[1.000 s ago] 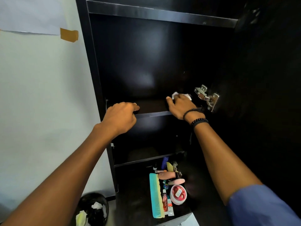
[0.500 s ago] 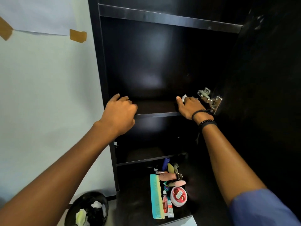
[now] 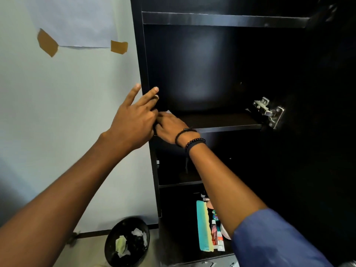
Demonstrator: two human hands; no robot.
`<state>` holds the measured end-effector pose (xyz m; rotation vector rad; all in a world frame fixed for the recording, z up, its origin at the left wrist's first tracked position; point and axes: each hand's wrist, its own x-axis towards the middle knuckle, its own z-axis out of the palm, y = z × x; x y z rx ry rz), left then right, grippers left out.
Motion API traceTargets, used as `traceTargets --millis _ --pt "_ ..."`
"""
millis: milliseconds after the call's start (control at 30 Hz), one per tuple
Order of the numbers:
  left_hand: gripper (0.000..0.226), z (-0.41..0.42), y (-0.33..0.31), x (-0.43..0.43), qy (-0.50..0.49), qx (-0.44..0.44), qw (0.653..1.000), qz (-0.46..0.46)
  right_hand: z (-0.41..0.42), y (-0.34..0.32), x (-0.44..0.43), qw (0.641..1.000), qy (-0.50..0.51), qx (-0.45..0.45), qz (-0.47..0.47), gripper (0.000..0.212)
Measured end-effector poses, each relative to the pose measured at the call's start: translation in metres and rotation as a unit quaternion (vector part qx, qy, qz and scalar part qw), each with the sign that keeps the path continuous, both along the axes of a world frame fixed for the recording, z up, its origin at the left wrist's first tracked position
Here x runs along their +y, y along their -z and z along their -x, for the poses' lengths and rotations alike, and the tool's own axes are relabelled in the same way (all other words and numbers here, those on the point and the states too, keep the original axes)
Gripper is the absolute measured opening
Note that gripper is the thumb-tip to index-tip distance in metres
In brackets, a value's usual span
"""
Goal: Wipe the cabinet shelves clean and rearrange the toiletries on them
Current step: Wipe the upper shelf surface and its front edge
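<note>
The right hand (image 3: 171,127) has slid the tissue (image 3: 169,111) left along the shelf (image 3: 221,120), grip hidden; the left hand (image 3: 134,120) has lifted, fingers spread.

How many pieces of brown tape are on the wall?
2. One tape piece at the paper's lower left corner, another at its lower right. More may be hidden above the frame.

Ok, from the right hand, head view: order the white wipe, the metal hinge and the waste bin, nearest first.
1. White wipe, under the right hand.
2. Metal hinge, by the shelf's right end.
3. Waste bin, on the floor, lower left.
</note>
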<state>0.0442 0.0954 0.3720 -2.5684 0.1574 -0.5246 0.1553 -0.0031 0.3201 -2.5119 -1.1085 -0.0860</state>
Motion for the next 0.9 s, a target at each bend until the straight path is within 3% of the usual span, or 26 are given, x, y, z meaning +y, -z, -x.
traceTargets --millis 233,333,400,467,533,700,833,900 --pt "0.048 -0.001 0.021 -0.014 -0.004 0.038 0.999 -0.019 0.020 0.024 -0.085 0.990 -0.013 -0.107 -0.087 0.039" --pt "0.047 -0.001 0.032 -0.021 -0.011 0.085 0.996 -0.003 -0.001 0.033 -0.143 0.977 0.102 -0.148 -0.118 0.034" --pt "0.047 -0.003 0.036 -0.024 -0.011 0.091 0.996 0.005 -0.027 0.032 -0.181 0.956 0.230 -0.169 -0.063 0.039" --pt "0.048 -0.007 0.037 -0.029 -0.009 0.091 0.996 0.013 -0.046 0.022 -0.200 0.931 0.340 -0.130 0.007 0.043" --pt "0.048 -0.012 0.036 -0.035 -0.003 0.093 0.995 0.028 -0.057 0.011 -0.198 0.918 0.383 -0.083 0.058 0.043" --pt "0.048 -0.020 0.027 -0.045 0.030 0.078 0.994 0.075 -0.051 -0.001 -0.160 0.949 0.310 -0.049 -0.021 0.026" --pt "0.052 -0.020 0.016 -0.047 0.042 0.060 0.987 0.143 -0.020 0.005 -0.126 0.966 0.211 -0.151 0.007 0.036" --pt "0.055 -0.017 0.010 -0.048 0.062 0.041 0.968 0.241 -0.006 0.007 -0.111 0.975 0.155 -0.156 -0.010 0.035"
